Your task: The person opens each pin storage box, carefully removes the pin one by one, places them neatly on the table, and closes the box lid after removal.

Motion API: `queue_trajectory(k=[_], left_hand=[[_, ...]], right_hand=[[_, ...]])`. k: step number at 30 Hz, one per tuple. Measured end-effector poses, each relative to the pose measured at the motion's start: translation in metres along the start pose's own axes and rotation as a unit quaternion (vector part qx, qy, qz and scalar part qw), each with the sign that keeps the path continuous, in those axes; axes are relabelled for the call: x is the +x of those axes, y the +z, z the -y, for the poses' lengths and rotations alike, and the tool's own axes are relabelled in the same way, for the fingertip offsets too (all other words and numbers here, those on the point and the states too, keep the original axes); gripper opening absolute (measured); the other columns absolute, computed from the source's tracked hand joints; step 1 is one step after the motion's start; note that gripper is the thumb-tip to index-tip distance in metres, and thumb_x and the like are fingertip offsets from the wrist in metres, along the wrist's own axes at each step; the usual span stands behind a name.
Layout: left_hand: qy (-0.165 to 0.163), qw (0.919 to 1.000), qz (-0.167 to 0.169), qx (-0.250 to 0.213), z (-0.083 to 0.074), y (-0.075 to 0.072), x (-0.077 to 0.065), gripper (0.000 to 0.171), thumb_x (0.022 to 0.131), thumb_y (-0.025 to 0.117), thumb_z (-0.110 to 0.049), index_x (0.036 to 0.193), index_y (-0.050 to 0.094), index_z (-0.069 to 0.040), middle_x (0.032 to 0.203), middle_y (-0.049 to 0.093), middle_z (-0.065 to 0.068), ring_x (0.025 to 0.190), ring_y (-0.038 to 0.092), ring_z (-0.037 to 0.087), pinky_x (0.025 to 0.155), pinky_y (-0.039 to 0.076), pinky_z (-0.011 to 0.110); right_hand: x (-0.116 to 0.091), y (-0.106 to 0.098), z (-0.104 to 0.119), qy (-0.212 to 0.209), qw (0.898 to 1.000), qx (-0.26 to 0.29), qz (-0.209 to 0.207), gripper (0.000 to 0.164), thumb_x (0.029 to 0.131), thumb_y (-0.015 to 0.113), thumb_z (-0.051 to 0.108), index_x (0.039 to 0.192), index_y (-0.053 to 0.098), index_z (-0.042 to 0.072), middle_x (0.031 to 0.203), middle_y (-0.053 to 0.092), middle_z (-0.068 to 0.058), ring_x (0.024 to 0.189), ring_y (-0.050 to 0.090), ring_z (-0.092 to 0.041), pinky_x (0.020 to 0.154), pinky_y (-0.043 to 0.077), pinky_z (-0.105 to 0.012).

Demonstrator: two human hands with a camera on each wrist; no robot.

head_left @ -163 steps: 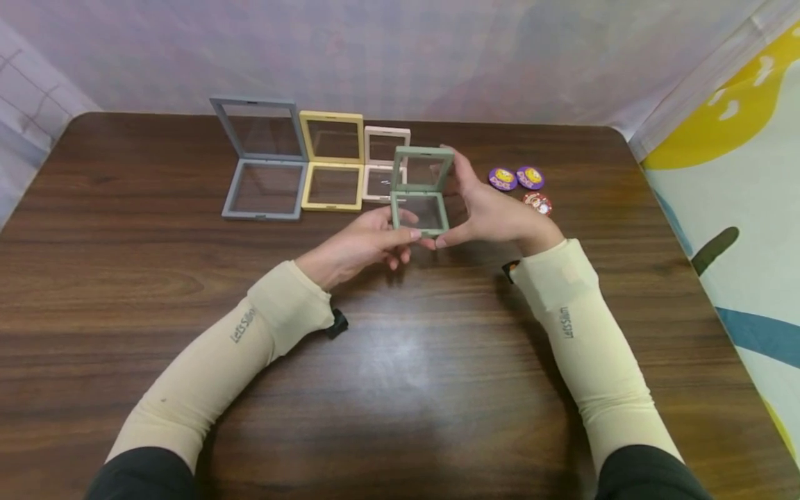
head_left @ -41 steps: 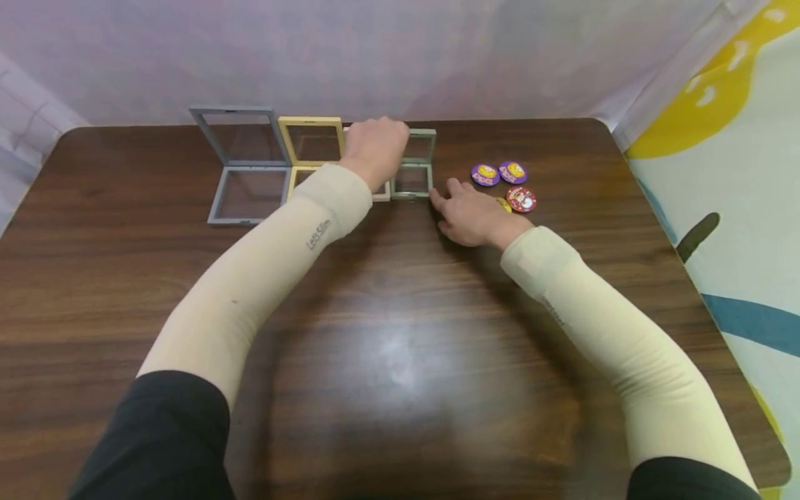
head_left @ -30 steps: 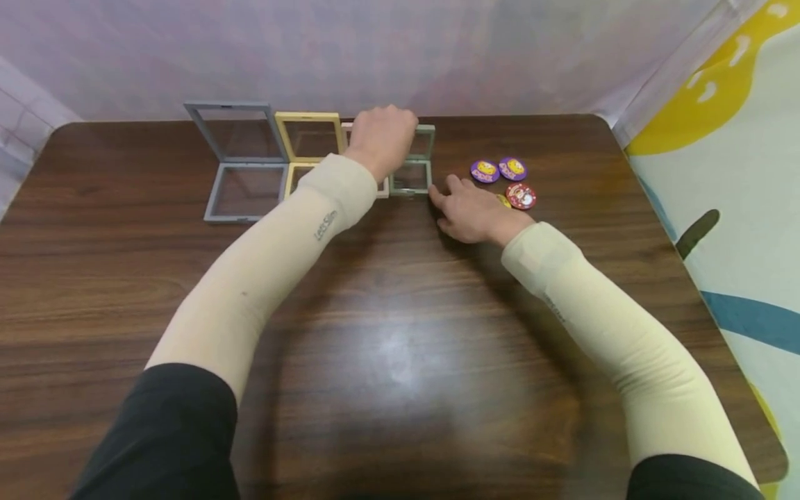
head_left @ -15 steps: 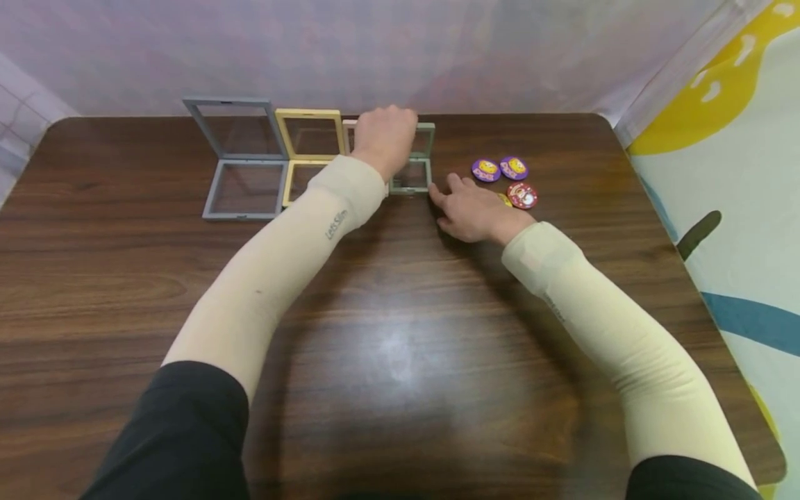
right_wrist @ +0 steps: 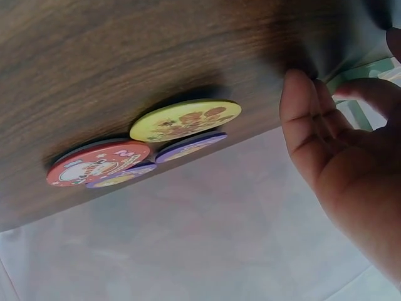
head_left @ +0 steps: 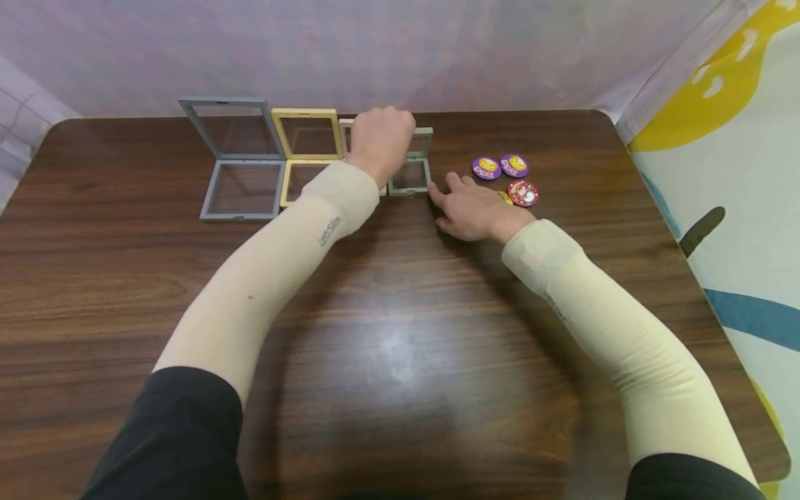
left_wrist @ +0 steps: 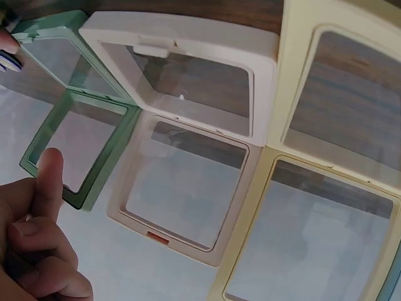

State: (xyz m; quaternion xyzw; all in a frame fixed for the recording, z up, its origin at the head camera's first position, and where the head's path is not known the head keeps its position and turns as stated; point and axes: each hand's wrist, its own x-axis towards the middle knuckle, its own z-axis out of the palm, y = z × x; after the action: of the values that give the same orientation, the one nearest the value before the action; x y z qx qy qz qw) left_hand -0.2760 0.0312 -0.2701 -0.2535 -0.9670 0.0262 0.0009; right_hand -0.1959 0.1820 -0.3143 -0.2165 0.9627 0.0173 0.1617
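Note:
An opened green frame (head_left: 409, 190) stands at the right end of a row of hinged frames, its upper panel upright. My left hand (head_left: 382, 142) is over the green frame and the pale pink frame (left_wrist: 185, 246), mostly hiding the pink one in the head view. In the left wrist view one finger reaches across the green panel while the others curl; whether they pinch it is unclear. My right hand (head_left: 475, 210) rests low on the table, palm down, fingers loosely extended, its index fingertip at the near right corner of the green frame.
Left of the pink frame stand a yellow frame (head_left: 305, 112) and a larger grey-blue frame (head_left: 242, 161), both opened. Beyond my right hand lie two purple badges (head_left: 486, 168), a red badge (head_left: 522, 194) and a yellow badge (right_wrist: 188, 120). A curtain hangs behind the table.
Earlier both hands held the green frame up in front of the row; now it stands at the row's right end. Over the last second both hands have stayed almost still.

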Motion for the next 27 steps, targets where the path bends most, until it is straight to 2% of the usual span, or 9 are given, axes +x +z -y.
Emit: queue_trajectory(k=[6,16,24,27], left_hand=[[0.013,0.9999,-0.009,0.004,-0.006,0.0,-0.011,0.024,0.098,0.047,-0.011,0.11,0.067,-0.007,0.097,0.072,0.012,0.074,0.067,0.025,0.064,0.059,0.043],[0.016,0.9998,0.007,0.005,-0.012,-0.002,-0.019,0.025,0.096,0.046,-0.01,0.111,0.066,-0.008,0.095,0.071,0.011,0.07,0.06,0.022,0.06,0.056,0.042],[0.025,0.9993,0.021,-0.018,-0.015,0.003,-0.027,0.021,0.097,0.048,-0.01,0.109,0.065,-0.009,0.098,0.071,0.01,0.075,0.065,0.025,0.067,0.058,0.045],[0.028,0.9992,0.014,-0.026,-0.017,0.008,-0.031,0.02,0.095,0.049,-0.008,0.105,0.066,-0.008,0.098,0.071,0.011,0.078,0.066,0.027,0.069,0.058,0.047]], right_hand=[[0.001,0.0,0.0,0.001,1.0,0.002,-0.001,0.067,0.095,0.053,0.029,0.149,0.023,0.004,0.136,0.033,-0.03,0.117,0.039,-0.044,0.098,0.042,-0.058],[-0.001,0.003,-0.004,0.007,1.0,0.024,-0.002,0.07,0.095,0.053,0.031,0.151,0.019,0.006,0.141,0.028,-0.029,0.124,0.034,-0.042,0.095,0.044,-0.06],[-0.006,0.002,-0.007,-0.003,0.999,0.033,0.009,0.07,0.094,0.055,0.031,0.149,0.021,0.003,0.142,0.028,-0.028,0.126,0.032,-0.042,0.098,0.043,-0.059],[-0.007,0.003,-0.007,-0.006,0.999,0.035,0.008,0.071,0.094,0.056,0.032,0.149,0.022,0.003,0.142,0.029,-0.028,0.127,0.032,-0.042,0.097,0.043,-0.06]])
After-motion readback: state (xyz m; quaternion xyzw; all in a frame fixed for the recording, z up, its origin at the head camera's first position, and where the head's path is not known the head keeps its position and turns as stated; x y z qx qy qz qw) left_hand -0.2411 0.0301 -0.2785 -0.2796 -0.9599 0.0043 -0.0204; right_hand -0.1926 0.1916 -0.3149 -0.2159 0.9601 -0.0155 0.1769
